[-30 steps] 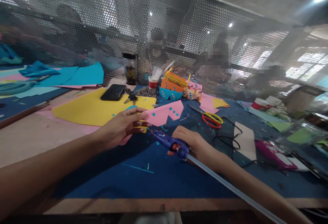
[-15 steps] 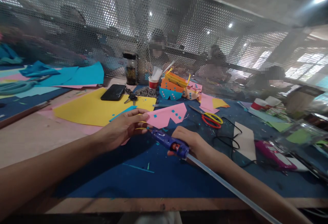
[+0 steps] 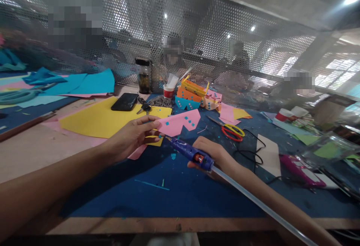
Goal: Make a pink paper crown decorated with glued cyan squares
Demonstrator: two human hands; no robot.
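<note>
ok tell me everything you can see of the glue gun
The glue gun is blue, apparently plastic, with an opening showing red inside. The right hand grips it, nozzle pointing toward the left hand and pink paper; whether it touches them is unclear. A long translucent stick runs out its back.

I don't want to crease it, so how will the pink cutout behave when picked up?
The pink cutout is probably fairly stiff: the left hand holds one end and the other juts out without drooping. It's likely light, as it looks like a thin sheet. It may crease easily where it narrows midway.
</note>
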